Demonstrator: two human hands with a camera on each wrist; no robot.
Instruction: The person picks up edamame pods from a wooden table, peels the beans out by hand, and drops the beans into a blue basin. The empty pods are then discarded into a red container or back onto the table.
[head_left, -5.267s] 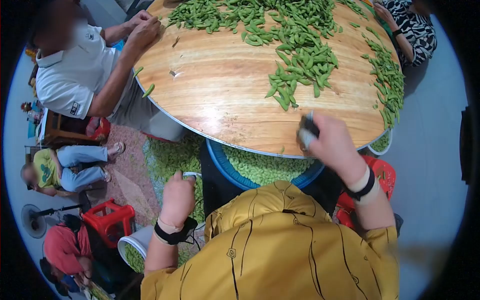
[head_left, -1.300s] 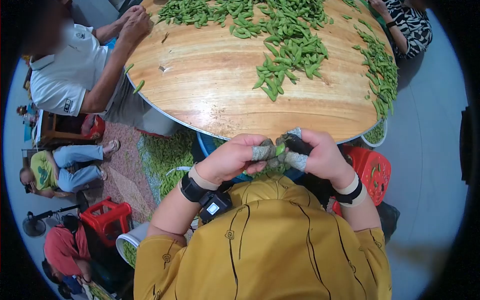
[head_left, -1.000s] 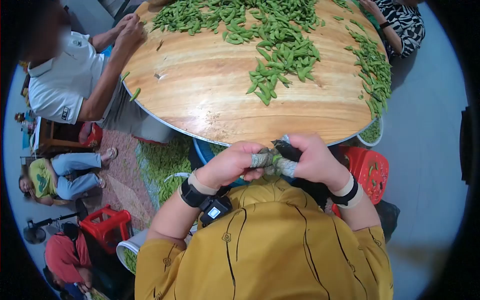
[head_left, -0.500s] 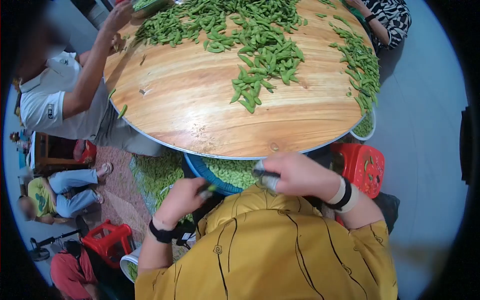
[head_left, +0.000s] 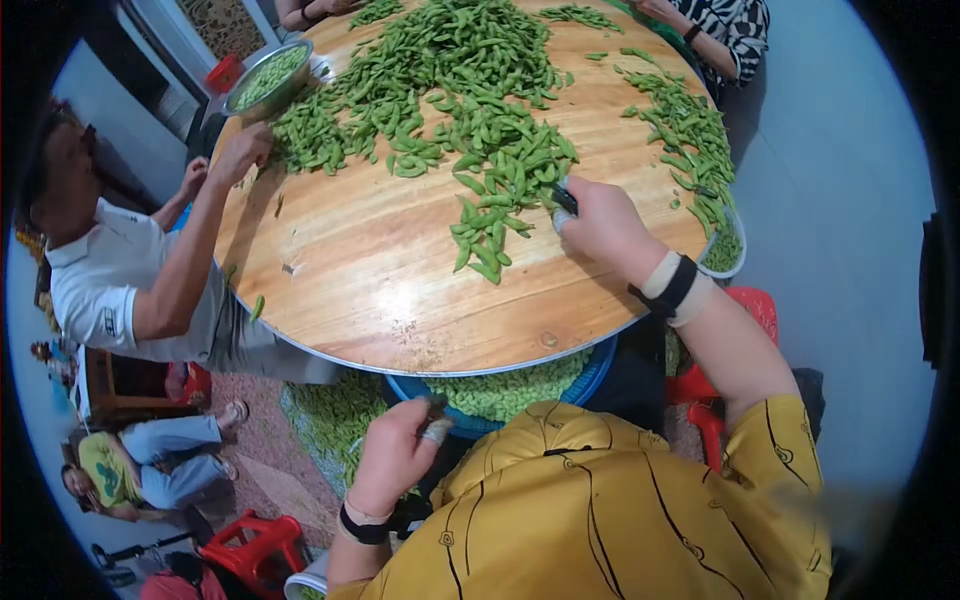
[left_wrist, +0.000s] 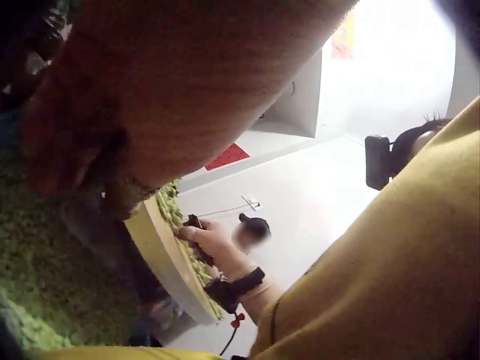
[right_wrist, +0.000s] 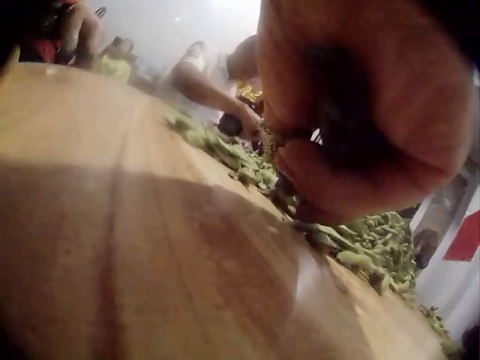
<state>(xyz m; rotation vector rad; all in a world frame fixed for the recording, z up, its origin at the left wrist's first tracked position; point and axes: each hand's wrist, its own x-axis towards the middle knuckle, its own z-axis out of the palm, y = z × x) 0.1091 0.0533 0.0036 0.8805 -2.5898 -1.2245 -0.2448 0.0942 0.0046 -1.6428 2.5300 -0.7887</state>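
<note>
Green pods (head_left: 512, 150) beside my right grip (head_left: 608, 225), left grip (head_left: 395, 445) near blue tub (head_left: 603, 368) of pale beans (head_left: 520, 393), whether either grasps anything unclear

A person in a yellow-green T-shirt and pale blue jeans (head_left: 168, 440) sits near a brown wooden stand (head_left: 140, 382), a red plastic stool (head_left: 262, 548) lower down; opposite, a second red plastic stool (head_left: 758, 308) has a black bag (head_left: 808, 398) beside it.

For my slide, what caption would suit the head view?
Right hand at the edge of green pods on a wood-grained table; left hand near a blue basin of shelled beans.
</note>
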